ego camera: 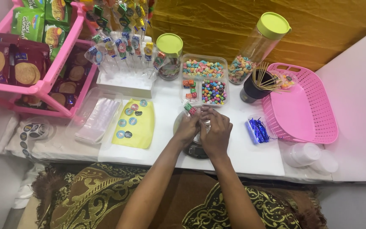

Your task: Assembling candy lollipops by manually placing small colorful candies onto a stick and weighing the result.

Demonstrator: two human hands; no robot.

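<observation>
My left hand (187, 127) and my right hand (216, 131) meet over a small round scale (195, 149) on the white table. Together they hold a small clear packet of red and green candies (189, 108), whose top sticks up above my left fingers. Just beyond my hands stands a clear divided tray (204, 79) with pastel candies, multicoloured balls and a few red and green cubes.
A pink basket (303, 106) sits at right, beside a dark cup of wooden skewers (257, 85) and blue twist ties (259, 129). Two green-lidded jars (169, 55) stand behind. At left are a yellow sticker sheet (134, 123), clear bags (96, 116), wrapped candy sticks (123, 51) and a pink biscuit rack (39, 55).
</observation>
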